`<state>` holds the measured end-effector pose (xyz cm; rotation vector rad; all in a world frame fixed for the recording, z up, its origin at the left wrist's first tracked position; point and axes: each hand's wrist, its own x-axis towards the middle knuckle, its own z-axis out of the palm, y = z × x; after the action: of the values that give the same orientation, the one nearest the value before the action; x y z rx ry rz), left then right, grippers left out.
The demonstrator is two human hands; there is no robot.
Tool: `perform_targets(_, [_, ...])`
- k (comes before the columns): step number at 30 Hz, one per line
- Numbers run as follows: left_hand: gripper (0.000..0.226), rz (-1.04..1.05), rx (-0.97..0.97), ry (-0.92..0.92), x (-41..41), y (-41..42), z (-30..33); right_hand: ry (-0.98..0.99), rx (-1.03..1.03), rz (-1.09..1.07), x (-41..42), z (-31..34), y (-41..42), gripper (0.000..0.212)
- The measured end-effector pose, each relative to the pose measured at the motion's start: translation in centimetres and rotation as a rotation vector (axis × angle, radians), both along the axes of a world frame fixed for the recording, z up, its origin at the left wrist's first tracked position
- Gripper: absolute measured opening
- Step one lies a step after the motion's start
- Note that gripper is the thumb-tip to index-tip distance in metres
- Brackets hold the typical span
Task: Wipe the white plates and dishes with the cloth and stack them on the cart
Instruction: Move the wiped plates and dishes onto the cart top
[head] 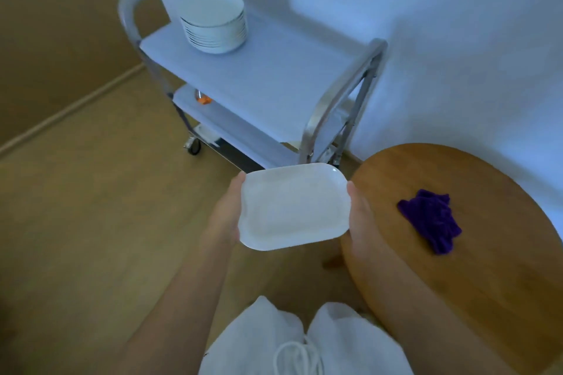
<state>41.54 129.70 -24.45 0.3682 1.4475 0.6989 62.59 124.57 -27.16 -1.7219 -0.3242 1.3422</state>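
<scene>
Both hands, left hand (227, 216) and right hand (361, 216), grip the white rectangular dish (294, 207) by its short edges, purple cloth (429, 221) lying just right of them.

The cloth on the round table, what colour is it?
Purple; the cloth shows clearly in the head view.

Two bare forearms entered the head view from about 6 o'clock and narrowed toward the centre, each ending in a hand without glove, ring or watch. The left hand (227, 216) lay at roughly 9 o'clock of the frame's centre and the right hand (361, 222) at roughly 3 o'clock. No sleeve reached either wrist. At 6 o'clock, between the forearms, loose white trousers (304, 341) covered both legs, their fabric softly creased, with a looped white drawstring (297, 358) hanging at the waist.
</scene>
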Motion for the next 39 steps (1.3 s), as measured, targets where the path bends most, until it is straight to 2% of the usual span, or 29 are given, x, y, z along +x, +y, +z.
perform_targets(2, [0.042, 0.017, 0.011, 0.000, -2.9, 1.7, 0.6, -0.043, -0.003, 0.065, -2.1, 0.5, 1.7, 0.042])
perform_targets(6, [0.049, -0.013, 0.046, -0.029, -6.7, 5.1, 1.4, -0.034, 0.043, 0.116, -6.0, 2.2, 4.9, 0.032])
perform_targets(9, [0.048, -0.029, 0.066, -0.071, -8.3, 7.8, 2.0, -0.035, 0.056, 0.118, -7.8, 3.2, 7.6, 0.031])
perform_targets(13, [0.034, -0.075, 0.100, -0.094, -9.1, 12.0, 2.7, -0.030, 0.076, 0.086, -8.7, 3.7, 12.1, 0.029])
perform_targets(19, [0.042, -0.188, 0.147, -0.065, -8.6, 21.9, 3.3, -0.046, 0.068, 0.040, -8.7, 3.9, 20.3, 0.026])
perform_targets(22, [0.047, -0.232, 0.129, -0.042, -7.6, 26.4, 3.6, -0.123, 0.059, 0.044, -8.0, 3.6, 23.8, 0.027])
perform_targets(27, [0.056, -0.168, 0.039, 0.055, -5.3, 31.8, 3.5, -0.115, 0.096, -0.045, -6.5, 3.8, 27.7, 0.024])
perform_targets(33, [0.056, -0.263, 0.006, 0.147, -1.8, 36.9, 2.4, -0.062, 0.004, -0.215, -4.7, 2.8, 30.9, 0.024])
perform_targets(39, [0.052, -0.404, 0.060, 0.189, 1.7, 42.6, 0.9, 0.017, -0.052, -0.427, -3.3, 1.5, 34.2, 0.027])
